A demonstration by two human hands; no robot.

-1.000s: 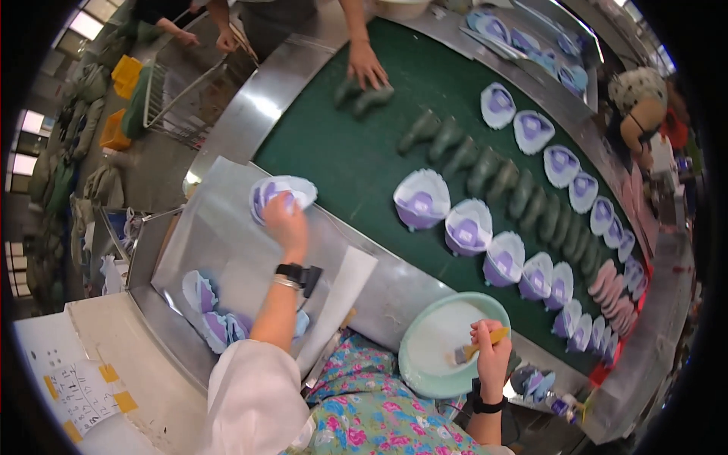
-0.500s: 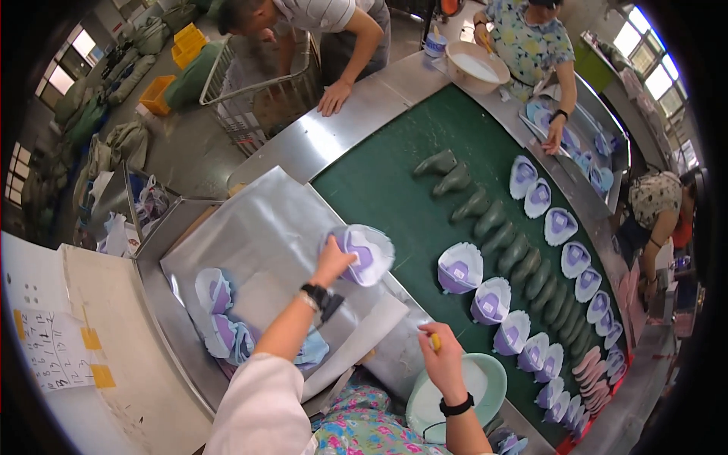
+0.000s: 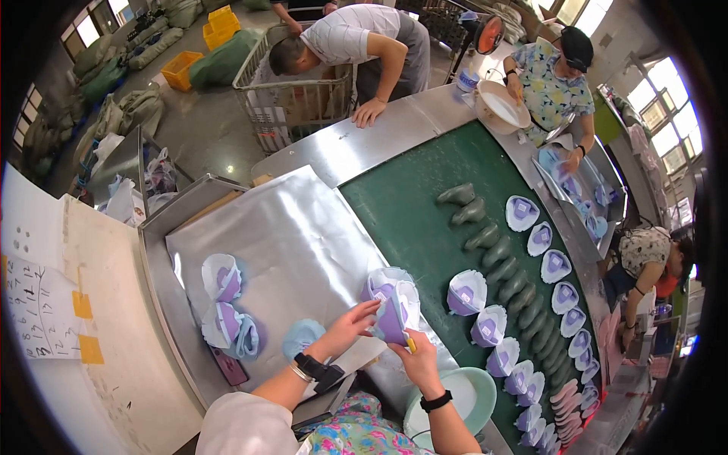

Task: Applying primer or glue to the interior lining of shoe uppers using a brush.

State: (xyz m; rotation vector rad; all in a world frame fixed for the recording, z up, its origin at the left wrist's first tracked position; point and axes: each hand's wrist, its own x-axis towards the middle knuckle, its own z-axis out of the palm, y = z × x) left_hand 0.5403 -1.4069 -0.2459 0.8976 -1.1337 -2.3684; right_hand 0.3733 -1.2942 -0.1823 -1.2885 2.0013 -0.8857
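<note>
A purple and white shoe upper (image 3: 392, 320) is tilted up between my two hands at the metal sheet's right edge. My left hand (image 3: 350, 326) has its fingers against the upper's left side. On the lower right side, my right hand (image 3: 419, 362) grips the upper and also holds a tool with a yellow handle (image 3: 411, 345), its working end hidden. Just behind stands a second purple upper (image 3: 385, 279), partly covered by the first. Below my right hand is a pale green basin (image 3: 485, 398) of white liquid.
More uppers (image 3: 226, 282) and a light blue piece (image 3: 302, 337) lie on the metal sheet (image 3: 288, 227). Rows of uppers (image 3: 466, 292) and grey-green shoe lasts (image 3: 497, 250) stand on the green belt (image 3: 402, 186). People work around a wire cart (image 3: 265, 125) and a beige basin (image 3: 502, 106).
My left hand has come down nearer me, and my right hand has moved up and left to meet it at an upper. A second upper now shows behind. The view has shifted.
</note>
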